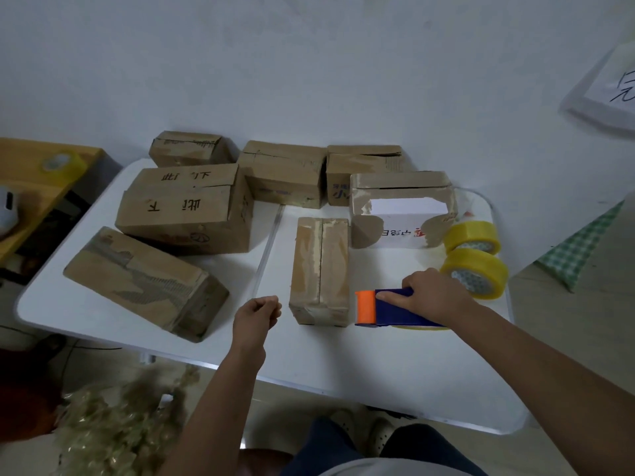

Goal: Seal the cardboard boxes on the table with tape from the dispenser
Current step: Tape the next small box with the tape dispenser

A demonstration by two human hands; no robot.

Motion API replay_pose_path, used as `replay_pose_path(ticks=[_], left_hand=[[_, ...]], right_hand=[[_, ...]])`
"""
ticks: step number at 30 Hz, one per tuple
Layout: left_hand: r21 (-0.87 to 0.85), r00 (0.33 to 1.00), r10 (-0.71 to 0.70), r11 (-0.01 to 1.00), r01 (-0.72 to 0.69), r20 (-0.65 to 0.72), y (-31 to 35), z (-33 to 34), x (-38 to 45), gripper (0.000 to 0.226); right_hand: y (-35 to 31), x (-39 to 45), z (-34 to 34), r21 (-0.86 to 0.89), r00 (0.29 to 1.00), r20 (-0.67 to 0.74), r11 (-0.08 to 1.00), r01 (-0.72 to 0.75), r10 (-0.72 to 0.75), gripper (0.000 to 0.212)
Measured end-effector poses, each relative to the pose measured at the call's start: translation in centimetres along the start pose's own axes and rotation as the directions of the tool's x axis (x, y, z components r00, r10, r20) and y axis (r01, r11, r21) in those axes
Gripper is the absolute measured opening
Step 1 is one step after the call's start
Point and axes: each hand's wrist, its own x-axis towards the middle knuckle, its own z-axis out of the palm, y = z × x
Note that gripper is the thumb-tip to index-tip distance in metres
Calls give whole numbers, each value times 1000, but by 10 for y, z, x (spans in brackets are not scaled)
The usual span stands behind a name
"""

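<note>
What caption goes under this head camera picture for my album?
Right hand grips the blue-and-orange tape dispenser beside a small cardboard box; left hand curled nearby.

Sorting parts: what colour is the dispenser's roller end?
Orange, on the tape dispenser in the head view.

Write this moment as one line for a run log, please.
right hand grips tape dispenser on table | left hand curled, holding nothing | narrow box between them, seam untaped

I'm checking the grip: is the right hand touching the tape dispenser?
Touching. The head view shows the right hand wrapped over the blue tape dispenser, index finger lying along its side.
</note>
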Motion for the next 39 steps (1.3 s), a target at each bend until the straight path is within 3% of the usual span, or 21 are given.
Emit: replay_pose_path(ticks=[10, 17, 24, 36, 39], left_hand=[[5, 998, -26, 1000, 26, -65, 0, 3, 0, 14], [240, 997, -49, 970, 32, 66, -3, 16, 0, 52], [307, 998, 8, 951, -29, 68, 15, 4, 16, 51], [325, 985, -67, 945, 13, 157, 19, 0, 29, 56], [332, 981, -50, 943, -15, 186, 19, -3, 28, 37]], right_hand=[[-3, 13, -1, -33, 1000, 23, 999, 11, -10, 61], [-3, 18, 10, -18, 999, 52, 1000, -10, 11, 63], [-17, 11, 26, 33, 998, 45, 998, -54, 53, 72], [-23, 7, 40, 85, 991, 75, 990, -113, 107, 65], [-22, 7, 41, 77, 990, 83, 990, -119, 113, 64]])
